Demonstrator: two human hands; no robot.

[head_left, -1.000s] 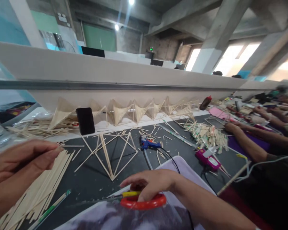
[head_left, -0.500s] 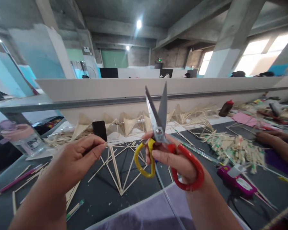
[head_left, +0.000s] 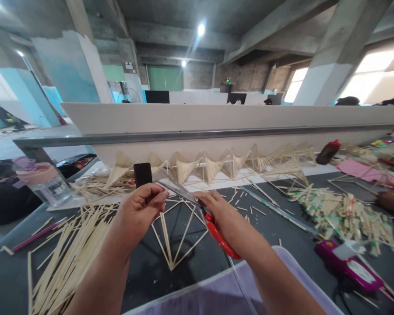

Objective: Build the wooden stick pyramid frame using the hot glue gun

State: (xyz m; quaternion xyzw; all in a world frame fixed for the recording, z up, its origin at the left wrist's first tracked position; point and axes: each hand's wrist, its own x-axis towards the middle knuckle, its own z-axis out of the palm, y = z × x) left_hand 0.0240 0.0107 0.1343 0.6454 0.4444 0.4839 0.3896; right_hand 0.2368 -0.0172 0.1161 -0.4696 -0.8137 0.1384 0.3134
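My right hand (head_left: pixel 219 214) grips a pair of scissors (head_left: pixel 221 238) by the handles, with a red loop showing below the palm. The metal blades point left and are slightly apart, reaching the fingertips of my left hand (head_left: pixel 142 208). Those left fingers are pinched together; anything between them is too small to make out. Beneath both hands, a frame of thin wooden sticks (head_left: pixel 167 240) stands on the dark tabletop, its upper part partly covered by the hands. Short cut stick pieces (head_left: pixel 239 202) lie scattered to the right of it.
Loose sticks (head_left: pixel 65 253) lie on the left near a water bottle (head_left: pixel 49 188). A black phone (head_left: pixel 142 174) stands before a twisted stick structure (head_left: pixel 213 168). To the right are a stick heap (head_left: pixel 344 214), a purple glue gun (head_left: pixel 348 264) and another person's hand (head_left: pixel 389 202).
The scissors have swung from upright to lying leftward, their blades now at my left fingertips. My right hand has turned over, palm down. The view has shifted slightly left.
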